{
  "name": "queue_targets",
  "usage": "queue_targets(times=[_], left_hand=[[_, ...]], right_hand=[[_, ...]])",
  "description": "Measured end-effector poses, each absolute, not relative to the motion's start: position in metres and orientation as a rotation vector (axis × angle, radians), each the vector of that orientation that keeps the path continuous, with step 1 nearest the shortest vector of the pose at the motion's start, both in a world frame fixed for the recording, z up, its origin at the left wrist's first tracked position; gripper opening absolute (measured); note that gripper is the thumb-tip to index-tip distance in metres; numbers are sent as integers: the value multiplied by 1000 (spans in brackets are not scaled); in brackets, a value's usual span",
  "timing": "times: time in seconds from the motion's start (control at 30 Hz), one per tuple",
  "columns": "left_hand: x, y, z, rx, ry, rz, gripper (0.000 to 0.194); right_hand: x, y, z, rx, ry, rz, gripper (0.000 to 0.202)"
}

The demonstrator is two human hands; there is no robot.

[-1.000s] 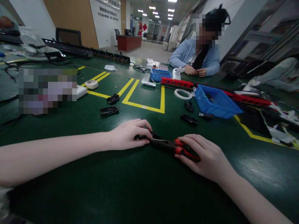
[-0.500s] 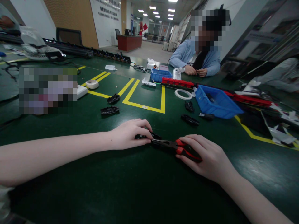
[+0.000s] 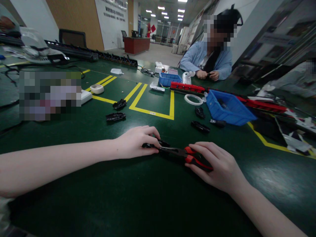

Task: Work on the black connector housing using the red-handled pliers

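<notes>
My right hand point(image 3: 217, 164) is closed around the red-and-black handles of long-nose pliers point(image 3: 176, 151). The jaws point left and their tip meets the fingertips of my left hand point(image 3: 138, 141). Those fingers are closed on a small black plastic part point(image 3: 164, 144), low over the green table; my fingers cover much of it. Whether the jaws grip the part, I cannot tell. Farther off lie similar black parts: two on the left, the nearer one point(image 3: 116, 117) lying flat, and several on the right, among them a long dark piece point(image 3: 200, 126).
A blue bin point(image 3: 228, 110) with a dark item in it stands at the right, beside a white ring point(image 3: 194, 99). Behind are a smaller blue bin point(image 3: 169, 80) and a red strip point(image 3: 189, 87). A tape roll point(image 3: 97, 89) lies left. Across the table sits a person point(image 3: 207, 62).
Hardly anything differs. Both my hands and the pliers hold nearly the same place, while the person across the table has tilted their head slightly.
</notes>
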State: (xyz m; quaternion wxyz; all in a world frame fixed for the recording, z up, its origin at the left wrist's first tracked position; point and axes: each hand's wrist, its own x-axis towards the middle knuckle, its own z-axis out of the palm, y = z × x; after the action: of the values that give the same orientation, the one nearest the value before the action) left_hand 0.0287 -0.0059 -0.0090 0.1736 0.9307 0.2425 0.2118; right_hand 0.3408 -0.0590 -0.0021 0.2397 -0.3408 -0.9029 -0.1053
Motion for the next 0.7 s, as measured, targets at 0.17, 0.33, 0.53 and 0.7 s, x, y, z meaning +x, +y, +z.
queue_targets(times=[0.17,0.33,0.53,0.7], left_hand=[[29,-8,-7,2642,697,593,12],[29,-8,-7,2632,701,604,12],[29,-7,-7,2667,684,581,13],[29,-5,-8,2685,665,576,14]], right_hand=[[339,-60,-3,-940,-2460,-258,38],[340,-60,-2,-946,-2469,-222,37],[343,-58,1,-925,-2498,-223,37],[343,-58,1,-946,-2492,-213,39]])
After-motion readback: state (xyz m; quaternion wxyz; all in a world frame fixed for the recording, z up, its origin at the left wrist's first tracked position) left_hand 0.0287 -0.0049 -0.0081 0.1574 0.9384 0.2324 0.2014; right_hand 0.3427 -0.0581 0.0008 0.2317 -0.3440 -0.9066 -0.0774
